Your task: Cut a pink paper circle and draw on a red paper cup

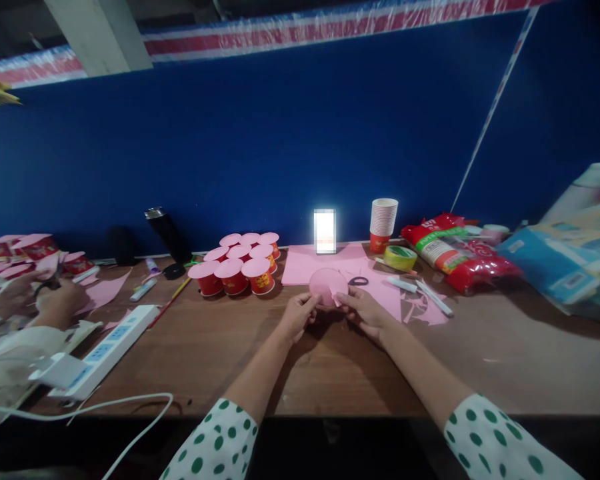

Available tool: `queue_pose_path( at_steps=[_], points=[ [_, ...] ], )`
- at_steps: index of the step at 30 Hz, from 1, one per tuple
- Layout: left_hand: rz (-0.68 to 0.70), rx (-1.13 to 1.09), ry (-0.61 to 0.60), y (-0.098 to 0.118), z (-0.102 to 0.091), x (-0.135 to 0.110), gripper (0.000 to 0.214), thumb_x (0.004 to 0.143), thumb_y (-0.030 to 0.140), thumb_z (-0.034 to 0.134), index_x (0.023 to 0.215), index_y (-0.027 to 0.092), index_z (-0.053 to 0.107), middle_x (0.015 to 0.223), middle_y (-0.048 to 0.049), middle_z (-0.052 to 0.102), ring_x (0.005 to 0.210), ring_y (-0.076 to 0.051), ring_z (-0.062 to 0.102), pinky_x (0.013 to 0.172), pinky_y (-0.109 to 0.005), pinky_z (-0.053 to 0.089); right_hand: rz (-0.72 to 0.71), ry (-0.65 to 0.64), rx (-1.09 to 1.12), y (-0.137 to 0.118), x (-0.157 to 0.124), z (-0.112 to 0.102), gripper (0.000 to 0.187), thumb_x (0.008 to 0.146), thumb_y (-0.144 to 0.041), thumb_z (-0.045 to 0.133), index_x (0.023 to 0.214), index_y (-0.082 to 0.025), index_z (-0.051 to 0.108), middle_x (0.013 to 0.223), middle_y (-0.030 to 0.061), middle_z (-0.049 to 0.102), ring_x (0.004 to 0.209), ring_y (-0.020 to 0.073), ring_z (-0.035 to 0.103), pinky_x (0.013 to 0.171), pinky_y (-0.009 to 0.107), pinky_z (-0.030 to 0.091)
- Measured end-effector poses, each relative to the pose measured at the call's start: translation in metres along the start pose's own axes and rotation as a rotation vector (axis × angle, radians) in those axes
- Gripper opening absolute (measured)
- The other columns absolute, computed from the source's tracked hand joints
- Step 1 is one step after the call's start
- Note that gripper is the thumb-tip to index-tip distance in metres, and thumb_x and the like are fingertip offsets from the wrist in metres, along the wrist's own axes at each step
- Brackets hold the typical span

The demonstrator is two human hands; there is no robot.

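A round disc of pink paper (pixel 327 283) is held up over the table between both hands. My left hand (pixel 300 317) pinches its left edge. On the opposite edge my right hand (pixel 369 313) has its fingers closed, with a small pale bit by the fingertips that is too small to make out. Just behind the disc lie pink paper sheets (pixel 299 267) and dark-handled scissors (pixel 359 281). Pink paper scraps (pixel 433 312) and white glue-like tubes (pixel 403 285) are to the right. Several red paper cups (pixel 231 280) topped with pink discs stand in rows at left.
A lit phone (pixel 325 232) leans against the blue partition (pixel 280 133). Stacked paper cups (pixel 384 223), yellow tape (pixel 400 257) and a red bag (pixel 460 257) stand right. A power strip (pixel 107 350) with cable lies left. A co-worker's hands (pixel 55 300) hold scissors at far left.
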State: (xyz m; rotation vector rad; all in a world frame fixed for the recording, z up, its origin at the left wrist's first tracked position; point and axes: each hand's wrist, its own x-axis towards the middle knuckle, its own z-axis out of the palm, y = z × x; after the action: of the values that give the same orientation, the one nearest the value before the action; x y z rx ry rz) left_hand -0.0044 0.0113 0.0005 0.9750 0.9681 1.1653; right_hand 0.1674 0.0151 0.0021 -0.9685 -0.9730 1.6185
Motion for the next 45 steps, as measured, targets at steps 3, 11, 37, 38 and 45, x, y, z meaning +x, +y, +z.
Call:
queue_pose_path(
  at_steps=[3,11,37,38,45],
  points=[
    [0.002,-0.019,-0.021,0.0,0.0,0.0,0.043,0.053,0.048,0.083,0.066,0.012,0.065,0.051,0.0024,0.055,0.046,-0.005,0.047,0.042,-0.015,0.034,-0.009,0.011,0.001,0.0,-0.001,0.002,0.034,0.055,-0.028,0.085,0.077,-0.016,0.063,0.056,-0.0052,0.058,0.045,0.0047,0.046,0.036,0.013,0.027],
    [-0.018,-0.065,-0.031,-0.002,0.002,0.0,0.043,0.049,0.046,0.085,0.065,0.011,0.066,0.062,-0.001,0.062,0.056,-0.008,0.056,0.055,-0.02,0.048,-0.04,-0.002,0.033,0.002,-0.001,0.009,0.041,0.052,-0.034,0.086,0.083,-0.017,0.064,0.067,-0.0006,0.068,0.054,0.0106,0.056,0.05,0.022,0.041],
    [0.025,-0.049,0.042,-0.006,0.001,0.003,0.042,0.046,0.043,0.086,0.067,0.01,0.069,0.06,-0.0013,0.064,0.055,-0.01,0.057,0.057,-0.024,0.049,-0.077,-0.043,-0.186,-0.027,-0.012,-0.003,0.033,0.056,-0.034,0.082,0.067,-0.016,0.057,0.05,-0.0077,0.052,0.04,0.0034,0.038,0.038,0.017,0.025],
    [0.023,-0.051,0.04,-0.005,0.001,0.003,0.043,0.045,0.043,0.086,0.066,0.01,0.069,0.059,-0.0012,0.064,0.055,-0.011,0.057,0.057,-0.024,0.049,-0.07,-0.043,-0.185,-0.026,-0.011,-0.004,0.034,0.056,-0.035,0.082,0.068,-0.017,0.056,0.05,-0.0078,0.052,0.04,0.0034,0.038,0.037,0.016,0.024],
    [0.0,-0.072,0.019,0.0,0.005,-0.002,0.045,0.045,0.045,0.086,0.067,0.011,0.069,0.06,-0.0016,0.065,0.056,-0.011,0.059,0.058,-0.024,0.05,-0.047,-0.012,-0.172,-0.014,-0.007,0.001,0.037,0.056,-0.038,0.082,0.075,-0.017,0.057,0.054,-0.0052,0.057,0.042,0.0059,0.045,0.038,0.017,0.027]
  ],
)
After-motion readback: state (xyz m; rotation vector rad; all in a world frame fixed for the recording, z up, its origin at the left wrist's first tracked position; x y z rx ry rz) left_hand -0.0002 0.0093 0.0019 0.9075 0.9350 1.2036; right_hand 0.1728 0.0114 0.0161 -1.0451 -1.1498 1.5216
